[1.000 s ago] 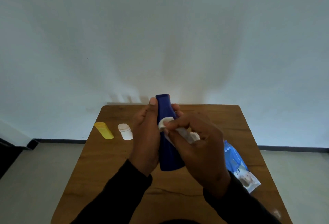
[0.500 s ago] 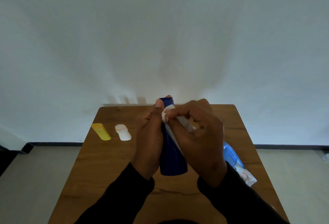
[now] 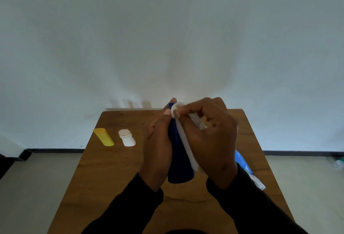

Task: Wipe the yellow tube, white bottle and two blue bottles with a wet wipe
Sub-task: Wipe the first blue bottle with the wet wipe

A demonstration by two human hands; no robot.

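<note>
The right hand [image 3: 208,140], pinching the wet wipe [image 3: 188,144], has moved up to the cap of the blue bottle [image 3: 179,163], which the left hand [image 3: 158,150] grips above the table [image 3: 111,168], so this bottle seems almost wiped.

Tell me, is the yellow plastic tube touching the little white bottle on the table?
Apart. The head view shows the yellow plastic tube and the small white bottle lying side by side on the brown wooden table, with a strip of bare wood between them.
</note>
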